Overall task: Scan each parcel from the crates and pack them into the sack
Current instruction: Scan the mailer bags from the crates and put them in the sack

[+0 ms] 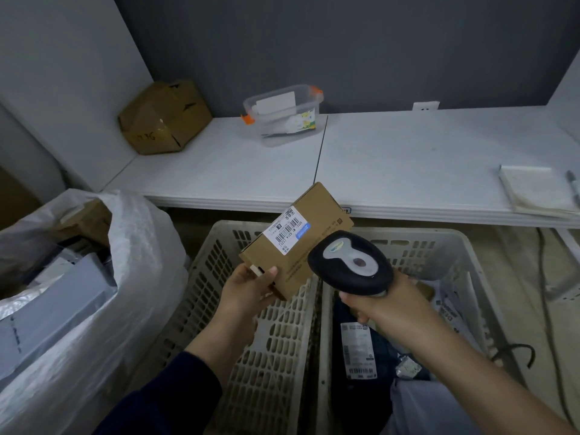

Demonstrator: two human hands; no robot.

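Brown cardboard parcel [296,238], white barcode label up, sits tilted at the centre of the frame above two pale slotted crates [270,309], pinched at its lower corner by the left hand [248,288]. The right hand [381,304] is wrapped around a black scanner [350,262] just beside the label. A white sack [131,252] with parcels fills the lower left; the worktop [392,158] lies behind.
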